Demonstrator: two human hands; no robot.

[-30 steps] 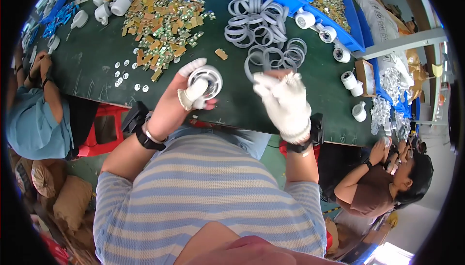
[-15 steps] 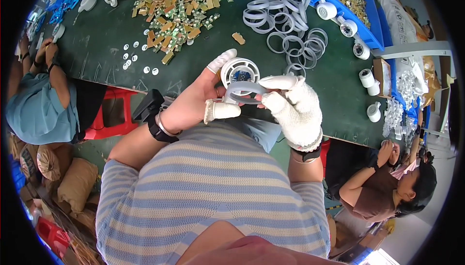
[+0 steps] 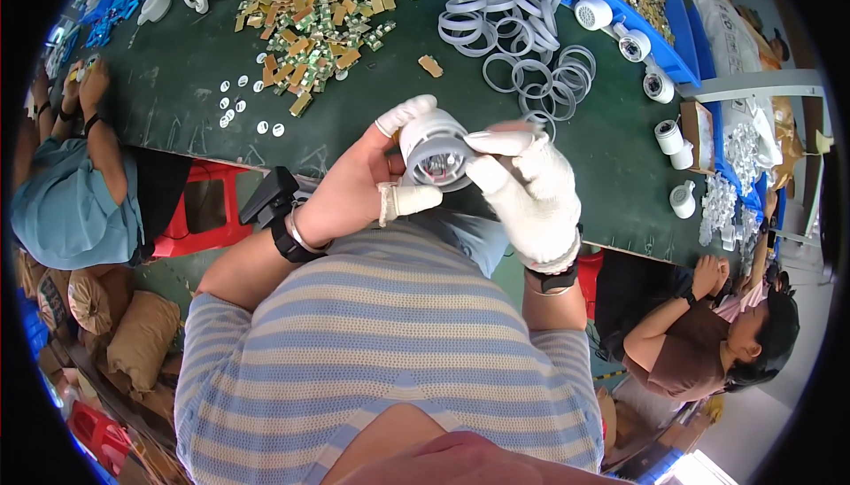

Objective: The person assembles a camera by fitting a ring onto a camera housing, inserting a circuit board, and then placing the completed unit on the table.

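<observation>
My left hand (image 3: 352, 182), with white covers on its thumb and a fingertip, grips a white round plastic housing (image 3: 423, 129) from the left. A grey ring (image 3: 414, 169) lies at the housing's open end, which is tilted toward me; whether it is fully seated I cannot tell. Something clear and shiny shows inside the opening. In a white knit glove, my right hand (image 3: 536, 201) pinches the ring's right edge with thumb and fingers. Beyond my hands, a pile of loose grey rings (image 3: 509, 15) lies on the dark green table (image 3: 372, 86).
A heap of small circuit boards (image 3: 310, 15) is at the far left, with white discs (image 3: 263, 127) nearby. Blue bins (image 3: 646, 38) and several white round-headed units (image 3: 668, 138) line the right. Co-workers sit at both sides, one in a teal top (image 3: 75, 193).
The grey ring has moved from in front of the housing onto its open end. The housing has tilted toward me, hiding the blue board inside. My right hand has shifted slightly left.
</observation>
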